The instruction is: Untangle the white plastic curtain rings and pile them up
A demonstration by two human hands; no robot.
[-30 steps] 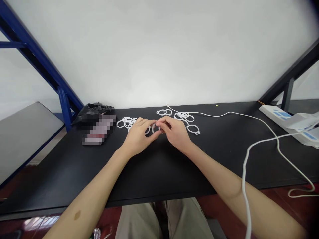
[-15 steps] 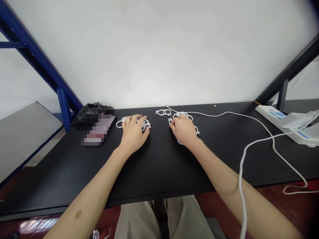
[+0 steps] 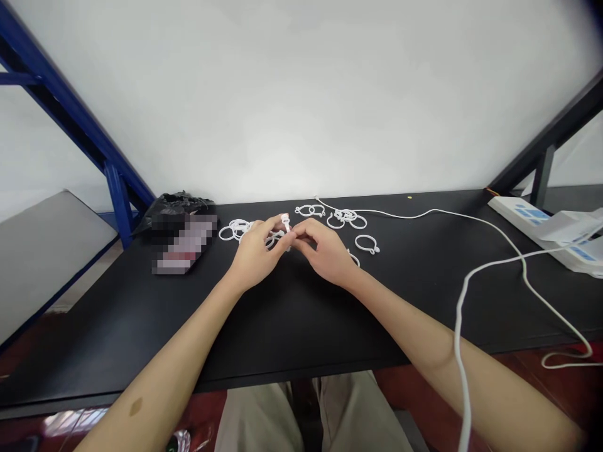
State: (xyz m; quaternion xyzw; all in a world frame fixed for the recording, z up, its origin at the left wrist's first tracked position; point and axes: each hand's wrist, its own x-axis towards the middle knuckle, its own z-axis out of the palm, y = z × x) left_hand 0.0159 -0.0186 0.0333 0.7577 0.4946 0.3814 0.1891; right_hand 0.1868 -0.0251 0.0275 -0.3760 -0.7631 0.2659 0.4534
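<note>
Over the middle of the black table my two hands meet at the fingertips. A white plastic curtain ring point(image 3: 286, 221) is held up between them, seen nearly edge-on. My left hand point(image 3: 254, 254) grips it with thumb and fingers. The fingertips of my right hand point(image 3: 330, 251) pinch at its lower part, largely hiding it. Several loose curtain rings point(image 3: 227, 233) lie behind and left of my left hand. Beyond my right hand is a cluster of rings point(image 3: 347, 215), with a single ring point(image 3: 375, 250) to its right and another partly hidden by my wrist.
A white cable point(image 3: 436, 209) runs along the back and loops across my right forearm. At right stands a white power strip-like object point(image 3: 518, 216) with blue patches. A black plastic bag point(image 3: 181, 204) and a blurred flat item point(image 3: 188, 245) lie at left. Behind is a white wall point(image 3: 301, 113).
My right hand has moved left from the right-hand rings to meet my left hand, uncovering rings there. A curtain ring is now raised between both hands.
</note>
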